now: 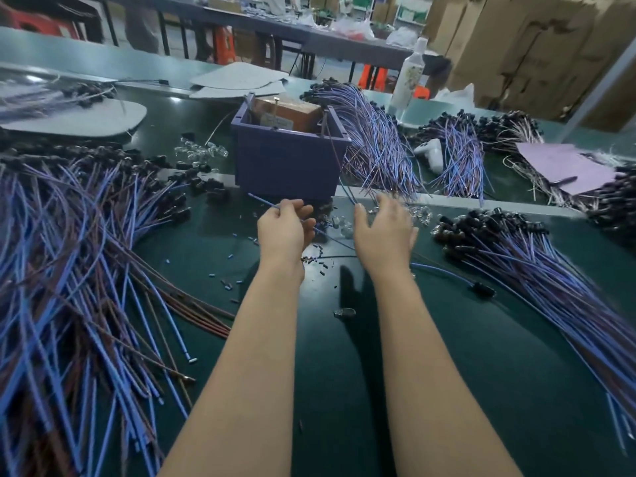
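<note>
Forearms stretch up mid-frame over the green table (447, 339), where the left hand (283, 230) pinches a blue wire (261, 200) just below the purple box (285, 163), and the right hand (383, 232), fingers loose and empty, should probably steady its free end.

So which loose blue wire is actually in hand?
The blue wire pinched by the left hand; the black-capped wire lies untouched on the mat beside the right forearm.

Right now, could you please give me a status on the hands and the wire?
Left hand pinching blue wire. Right hand open, empty. Purple box close ahead, clear pieces beside right hand.
</note>
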Demonstrator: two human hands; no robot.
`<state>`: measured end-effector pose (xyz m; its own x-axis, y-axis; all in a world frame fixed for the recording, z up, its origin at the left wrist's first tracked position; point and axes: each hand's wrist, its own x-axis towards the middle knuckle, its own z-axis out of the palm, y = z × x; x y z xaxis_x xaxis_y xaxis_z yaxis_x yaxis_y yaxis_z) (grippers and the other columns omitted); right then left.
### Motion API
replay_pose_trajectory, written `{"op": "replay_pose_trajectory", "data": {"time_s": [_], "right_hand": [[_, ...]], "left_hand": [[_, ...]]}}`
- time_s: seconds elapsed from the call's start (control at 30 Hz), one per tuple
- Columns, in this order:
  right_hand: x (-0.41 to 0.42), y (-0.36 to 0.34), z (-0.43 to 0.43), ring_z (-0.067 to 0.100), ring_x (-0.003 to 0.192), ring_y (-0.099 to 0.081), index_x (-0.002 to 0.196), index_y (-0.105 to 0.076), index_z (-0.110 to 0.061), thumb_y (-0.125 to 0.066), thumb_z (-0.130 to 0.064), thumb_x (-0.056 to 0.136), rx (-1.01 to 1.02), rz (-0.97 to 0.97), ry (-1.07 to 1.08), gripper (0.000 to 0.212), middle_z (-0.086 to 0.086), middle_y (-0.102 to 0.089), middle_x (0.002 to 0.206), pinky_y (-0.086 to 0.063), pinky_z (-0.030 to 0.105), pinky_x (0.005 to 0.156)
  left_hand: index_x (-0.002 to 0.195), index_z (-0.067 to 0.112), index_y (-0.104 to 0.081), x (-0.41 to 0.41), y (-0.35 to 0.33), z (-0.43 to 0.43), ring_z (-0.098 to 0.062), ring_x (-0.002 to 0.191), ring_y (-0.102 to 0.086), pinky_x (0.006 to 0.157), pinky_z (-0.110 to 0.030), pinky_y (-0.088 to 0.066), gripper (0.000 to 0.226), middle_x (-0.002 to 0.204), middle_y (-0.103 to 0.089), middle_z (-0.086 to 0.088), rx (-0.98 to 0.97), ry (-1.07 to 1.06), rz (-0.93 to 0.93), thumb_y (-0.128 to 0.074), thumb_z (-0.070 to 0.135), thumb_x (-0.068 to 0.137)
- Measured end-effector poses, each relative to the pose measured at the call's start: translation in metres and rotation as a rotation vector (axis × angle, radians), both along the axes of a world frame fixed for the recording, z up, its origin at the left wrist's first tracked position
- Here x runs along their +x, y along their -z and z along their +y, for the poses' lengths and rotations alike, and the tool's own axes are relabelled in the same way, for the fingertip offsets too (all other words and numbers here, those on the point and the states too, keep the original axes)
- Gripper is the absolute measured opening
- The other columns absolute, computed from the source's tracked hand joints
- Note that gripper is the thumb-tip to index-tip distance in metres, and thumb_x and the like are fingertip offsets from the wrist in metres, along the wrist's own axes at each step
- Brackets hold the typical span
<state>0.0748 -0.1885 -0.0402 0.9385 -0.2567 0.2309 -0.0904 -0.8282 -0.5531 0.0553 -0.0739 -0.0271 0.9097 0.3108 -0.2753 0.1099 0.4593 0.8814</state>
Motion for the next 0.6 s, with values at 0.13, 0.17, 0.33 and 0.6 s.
{"op": "replay_pose_trajectory", "data": {"time_s": [0.13,0.17,0.33,0.6], "right_hand": [[0.007,0.007,0.009,0.026,0.132,-0.039,0.136,-0.044,-0.016,-0.037,-0.034,0.100,-0.031,0.107,-0.057,0.041,0.006,-0.051,0.136,-0.013,0.050,0.114],[0.007,0.008,0.010,0.026,0.127,-0.043,0.133,-0.047,-0.016,-0.038,-0.030,0.100,-0.034,0.077,-0.048,0.037,0.006,-0.054,0.132,-0.019,0.046,0.112],[-0.008,0.003,0.006,0.026,0.105,-0.054,0.113,-0.065,-0.019,-0.041,-0.019,0.098,0.041,-0.056,-0.134,0.029,0.007,-0.064,0.113,-0.039,0.042,0.098],[-0.028,-0.008,-0.001,0.019,0.084,-0.056,0.105,-0.070,-0.016,-0.046,-0.017,0.094,0.091,0.063,-0.308,0.026,0.006,-0.069,0.099,-0.041,0.025,0.073]], "left_hand": [[0.081,0.019,-0.056,0.002,0.004,-0.003,-0.006,0.063,-0.047,0.056,-0.018,-0.043,0.030,0.080,-0.054,0.006,0.092,-0.013,0.024,-0.035,0.021,0.102],[0.079,0.019,-0.055,0.003,0.005,-0.003,-0.007,0.063,-0.047,0.056,-0.018,-0.043,0.030,0.080,-0.053,0.005,0.099,-0.016,0.031,-0.036,0.021,0.102],[0.081,0.018,-0.051,0.005,0.006,-0.003,-0.008,0.060,-0.046,0.056,-0.019,-0.045,0.028,0.084,-0.058,0.004,0.086,0.016,-0.002,-0.034,0.022,0.103],[0.094,0.017,-0.056,0.005,0.006,-0.006,0.000,0.044,-0.040,0.050,-0.016,-0.038,0.023,0.080,-0.067,0.007,0.152,0.039,-0.189,-0.035,0.020,0.103]]}}
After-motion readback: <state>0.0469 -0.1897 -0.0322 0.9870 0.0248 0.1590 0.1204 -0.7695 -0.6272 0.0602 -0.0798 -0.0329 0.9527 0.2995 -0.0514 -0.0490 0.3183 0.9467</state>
